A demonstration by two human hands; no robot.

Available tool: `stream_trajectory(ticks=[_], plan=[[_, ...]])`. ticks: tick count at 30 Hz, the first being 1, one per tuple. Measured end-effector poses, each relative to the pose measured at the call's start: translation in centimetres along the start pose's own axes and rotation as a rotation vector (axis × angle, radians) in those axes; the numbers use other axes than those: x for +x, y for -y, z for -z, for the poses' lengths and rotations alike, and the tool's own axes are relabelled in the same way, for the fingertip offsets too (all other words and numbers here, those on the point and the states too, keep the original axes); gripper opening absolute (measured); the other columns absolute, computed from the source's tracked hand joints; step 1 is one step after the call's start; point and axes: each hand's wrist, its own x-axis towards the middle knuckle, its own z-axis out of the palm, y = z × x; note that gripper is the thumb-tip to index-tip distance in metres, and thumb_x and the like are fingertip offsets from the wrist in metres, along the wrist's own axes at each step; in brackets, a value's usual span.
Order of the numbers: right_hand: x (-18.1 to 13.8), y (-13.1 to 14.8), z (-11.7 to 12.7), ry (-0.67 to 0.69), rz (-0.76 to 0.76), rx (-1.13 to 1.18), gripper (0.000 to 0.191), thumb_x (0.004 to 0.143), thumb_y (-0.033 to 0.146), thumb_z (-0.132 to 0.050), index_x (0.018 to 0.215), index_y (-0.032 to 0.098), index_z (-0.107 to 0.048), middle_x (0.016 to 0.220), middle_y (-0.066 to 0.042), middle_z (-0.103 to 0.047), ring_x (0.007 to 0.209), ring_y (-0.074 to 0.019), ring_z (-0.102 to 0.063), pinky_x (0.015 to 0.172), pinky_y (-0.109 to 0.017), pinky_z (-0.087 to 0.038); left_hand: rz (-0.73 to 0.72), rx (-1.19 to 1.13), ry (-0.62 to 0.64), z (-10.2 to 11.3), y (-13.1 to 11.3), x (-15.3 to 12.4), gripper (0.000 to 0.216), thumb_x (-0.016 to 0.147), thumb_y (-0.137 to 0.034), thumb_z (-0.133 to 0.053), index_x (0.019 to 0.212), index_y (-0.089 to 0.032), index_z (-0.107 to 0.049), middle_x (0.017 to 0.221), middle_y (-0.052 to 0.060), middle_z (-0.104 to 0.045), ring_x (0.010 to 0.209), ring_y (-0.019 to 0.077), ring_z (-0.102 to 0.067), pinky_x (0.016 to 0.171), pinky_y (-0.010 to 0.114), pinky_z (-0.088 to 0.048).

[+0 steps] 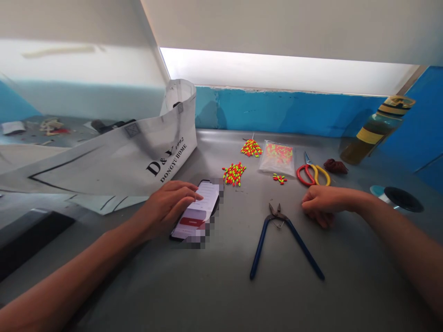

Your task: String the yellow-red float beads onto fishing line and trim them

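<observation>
My left hand (pixel 169 205) lies on a phone (pixel 198 213) with a lit screen, fingers stretched across its upper part. My right hand (pixel 320 205) rests on the grey table (pixel 214 286) with its fingers curled loosely under; whether it holds anything is hidden. Blue-handled pliers (pixel 282 240) lie open between the hands, jaws pointing away, just left of the right hand. Small piles of red and yellow-green beads (pixel 234 174) lie beyond the phone.
A white paper bag (pixel 114 159) lies on its side at the left. Farther back are another bead pile (pixel 251 148), a clear packet of beads (pixel 278 157), red and yellow scissors (pixel 312 174), a dark lump (pixel 335 166), a bottle (pixel 377 130) and a spool (pixel 398 198).
</observation>
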Motion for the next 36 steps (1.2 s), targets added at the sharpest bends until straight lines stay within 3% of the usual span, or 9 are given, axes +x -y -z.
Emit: stream_trajectory(ticks=[3,7,10,13,19,26,32,34,36], plan=[[0.0,0.0,0.0,0.001,0.003,0.007,0.014,0.078,0.026,-0.049,0.07,0.018,-0.057,0.062,-0.008,-0.071,0.05,-0.0166,-0.066,0.047,-0.023,-0.05,0.0,-0.024,-0.011,0.2,-0.5,-0.1,0.04,0.1,-0.04,-0.037,0.106,-0.025,-0.073,0.115,0.007,-0.072,0.11,0.0246,-0.065,0.098,0.042,-0.051],[0.0,0.1,-0.1,-0.002,-0.003,0.011,0.014,0.078,0.025,-0.05,0.069,0.018,-0.057,0.061,-0.008,-0.071,0.05,-0.0167,-0.066,0.046,-0.022,-0.049,0.03,-0.095,-0.183,0.5,-1.7,-0.5,0.04,0.101,-0.037,-0.033,0.093,-0.026,-0.071,0.102,0.005,-0.074,0.104,0.0234,-0.065,0.096,0.042,-0.051],[-0.1,0.2,-0.2,-0.007,-0.008,0.01,0.014,0.078,0.025,-0.05,0.069,0.017,-0.057,0.064,-0.009,-0.072,0.051,-0.017,-0.067,0.046,-0.022,-0.048,-0.031,-0.128,-0.232,0.8,-2.5,-0.9,0.04,0.101,-0.033,-0.032,0.082,-0.026,-0.066,0.086,0.004,-0.073,0.097,0.0229,-0.065,0.089,0.04,-0.052],[-0.2,0.3,-0.1,0.001,-0.014,0.011,0.015,0.079,0.025,-0.051,0.069,0.017,-0.058,0.063,-0.009,-0.071,0.051,-0.0169,-0.066,0.046,-0.022,-0.048,-0.127,-0.129,-0.192,0.9,-2.8,-1.0,0.038,0.099,-0.031,-0.034,0.076,-0.025,-0.064,0.083,0.003,-0.074,0.09,0.0225,-0.064,0.087,0.04,-0.052],[-0.2,0.4,-0.2,-0.008,-0.014,-0.003,0.015,0.079,0.026,-0.051,0.069,0.017,-0.057,0.062,-0.008,-0.071,0.049,-0.0163,-0.065,0.047,-0.022,-0.049,-0.165,-0.096,-0.03,0.8,-2.9,-0.6,0.033,0.096,-0.03,-0.041,0.075,-0.023,-0.067,0.099,0.006,-0.077,0.096,0.0246,-0.064,0.087,0.04,-0.054],[-0.3,0.4,-0.2,-0.013,-0.01,-0.002,0.016,0.078,0.026,-0.051,0.068,0.017,-0.059,0.061,-0.008,-0.071,0.049,-0.0162,-0.065,0.046,-0.022,-0.049,-0.144,-0.023,0.071,0.2,-2.9,-0.5,0.032,0.097,-0.031,-0.044,0.092,-0.024,-0.075,0.102,0.005,-0.076,0.101,0.0239,-0.065,0.089,0.038,-0.054],[-0.1,0.3,-0.2,-0.013,-0.014,-0.005,0.017,0.079,0.029,-0.053,0.067,0.017,-0.058,0.061,-0.008,-0.07,0.049,-0.0168,-0.066,0.045,-0.023,-0.05,-0.031,-0.015,-0.041,0.9,-3.5,-0.4,0.023,0.096,-0.038,-0.052,0.106,-0.024,-0.068,0.121,0.007,-0.071,0.108,0.0251,-0.065,0.093,0.041,-0.054],[0.0,0.3,-0.2,-0.012,-0.029,0.003,0.017,0.079,0.03,-0.054,0.067,0.017,-0.058,0.061,-0.008,-0.071,0.049,-0.0168,-0.066,0.044,-0.023,-0.05,0.084,-0.003,-0.077,1.1,-3.9,-1.2,0.042,0.091,-0.046,-0.06,0.128,-0.027,-0.057,0.138,0.009,-0.062,0.114,0.0282,-0.064,0.094,0.044,-0.054],[0.1,0.4,-0.2,-0.01,-0.041,0.009,0.017,0.078,0.03,-0.055,0.068,0.018,-0.058,0.062,-0.007,-0.071,0.048,-0.0163,-0.065,0.044,-0.023,-0.051,0.177,0.012,-0.068,0.8,-4.2,-2.6,0.084,0.083,-0.056,-0.067,0.153,-0.031,-0.03,0.15,0.014,-0.05,0.115,0.0334,-0.064,0.089,0.047,-0.057]])
